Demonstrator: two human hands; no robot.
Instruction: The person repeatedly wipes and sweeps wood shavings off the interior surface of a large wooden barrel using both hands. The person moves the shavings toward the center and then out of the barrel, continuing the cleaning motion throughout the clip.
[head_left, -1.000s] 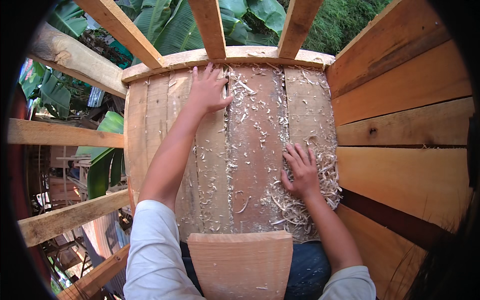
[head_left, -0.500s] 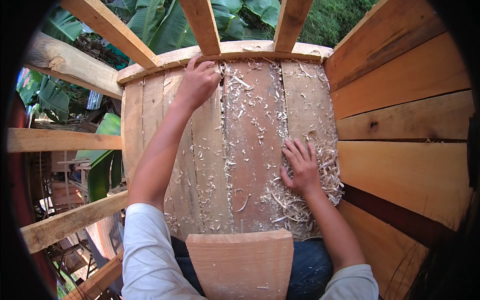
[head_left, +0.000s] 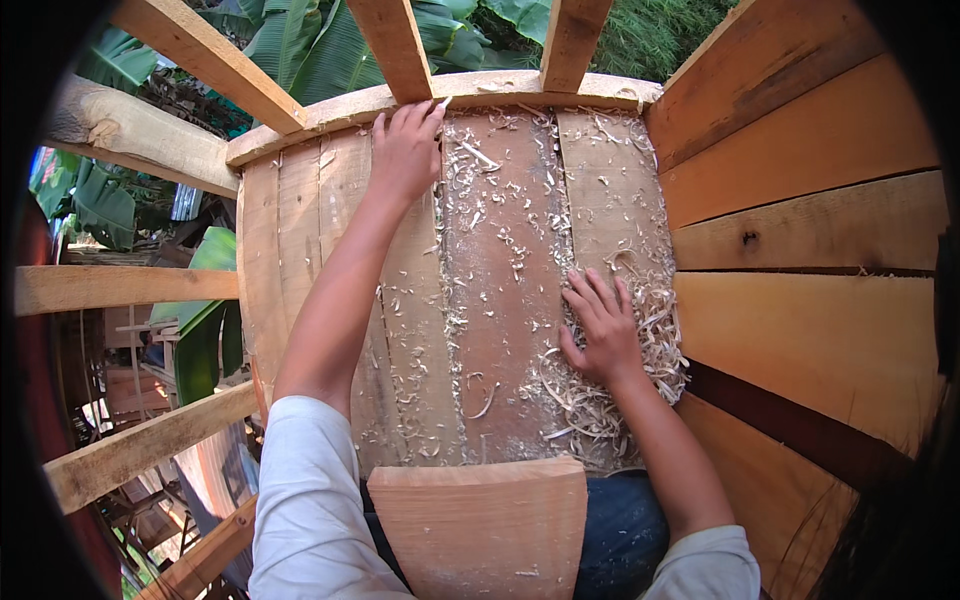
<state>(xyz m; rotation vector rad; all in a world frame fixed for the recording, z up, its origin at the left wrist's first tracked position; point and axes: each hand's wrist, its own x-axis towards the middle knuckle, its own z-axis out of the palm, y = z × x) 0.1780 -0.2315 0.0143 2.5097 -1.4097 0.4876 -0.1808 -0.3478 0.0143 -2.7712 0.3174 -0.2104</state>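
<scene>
My left hand (head_left: pixel 406 155) is at the far edge of the plank floor (head_left: pixel 500 340), its fingers stretched toward the curved far rail (head_left: pixel 480 90). A pale curl of shaving shows at its fingertips; I cannot tell whether it is gripped. Palm down and fingers apart, my right hand (head_left: pixel 602 335) rests at the left side of a heap of wood shavings (head_left: pixel 655 345) by the right-hand wall. Smaller shavings are strewn over the planks and along the gaps between them, thickest from the middle to the right.
A light wooden board (head_left: pixel 480 525) stands close in front of me, over my dark trousers (head_left: pixel 622 525). Upright posts (head_left: pixel 395 45) rise beyond the far rail. Wide planks (head_left: pixel 800 315) wall the right side, and spaced bars (head_left: pixel 130 290) line the left. Banana leaves (head_left: pixel 315 50) hang outside.
My left hand has shifted slightly right along the far edge, its fingers now pointing more straight ahead. My right hand has stayed nearly still on the shavings.
</scene>
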